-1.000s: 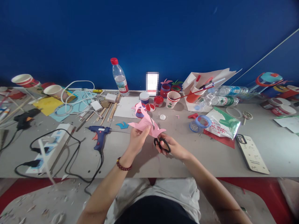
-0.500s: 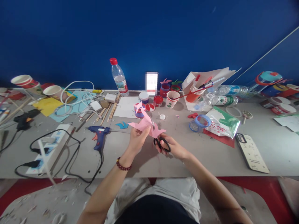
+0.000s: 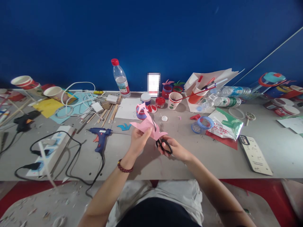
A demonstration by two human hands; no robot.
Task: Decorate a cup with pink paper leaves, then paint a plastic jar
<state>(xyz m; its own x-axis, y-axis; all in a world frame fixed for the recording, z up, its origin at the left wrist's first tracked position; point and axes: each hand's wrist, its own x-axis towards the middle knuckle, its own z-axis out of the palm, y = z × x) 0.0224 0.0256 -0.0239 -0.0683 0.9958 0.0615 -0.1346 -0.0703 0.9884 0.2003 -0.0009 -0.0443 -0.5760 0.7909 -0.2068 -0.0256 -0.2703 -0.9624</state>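
Note:
My left hand (image 3: pixel 140 141) pinches a sheet of pink paper (image 3: pixel 141 126) cut into pointed, leaf-like shapes, thumb on top. In my right hand (image 3: pixel 174 147) are black-handled scissors (image 3: pixel 163 147), fingers through the loops. Their blades run up along the pink paper and are partly hidden by it. Left of the paper lies a blue paper cut-out (image 3: pixel 124 126) with similar points. Just behind the paper stands a small jar (image 3: pixel 141 112) with blue and red on it. A white cap (image 3: pixel 164 118) rests on the table beyond the scissors.
A blue glue gun (image 3: pixel 101 137) and a power strip (image 3: pixel 52 151) with cables lie to the left. Behind are a water bottle (image 3: pixel 122 79), an open red paint pot (image 3: pixel 160 102) and a paper cup (image 3: pixel 174 101). On the right lies a phone (image 3: pixel 255 155).
The pink paper has shifted and tilted slightly, and the scissor blade shows a little more beside it. Both hands keep their grips in nearly the same place.

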